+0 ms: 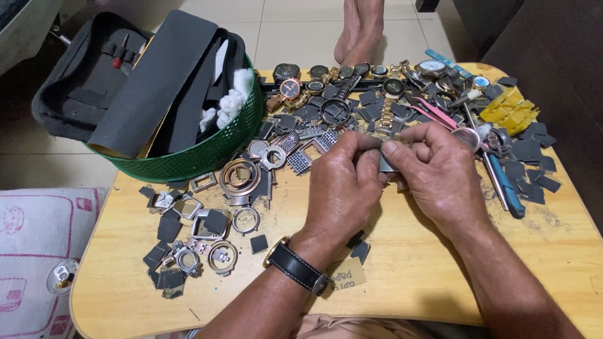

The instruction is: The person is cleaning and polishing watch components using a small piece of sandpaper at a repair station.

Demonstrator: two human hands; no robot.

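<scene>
over a wooden table (440, 263) strewn with watch cases (239, 176), the left hand (342, 188) and right hand (440, 172) pinch one small dark grey piece (385, 164) between them at centre, thumbs meeting above it, its length apparently upright; both equally near.

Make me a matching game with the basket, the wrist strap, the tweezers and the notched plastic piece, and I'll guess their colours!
Things:
1. basket
2. wrist strap
3. tweezers
4. notched plastic piece

Colours:
A. pink
B. yellow
C. green
D. black

Pairs: 1-C, 2-D, 3-A, 4-B
</scene>
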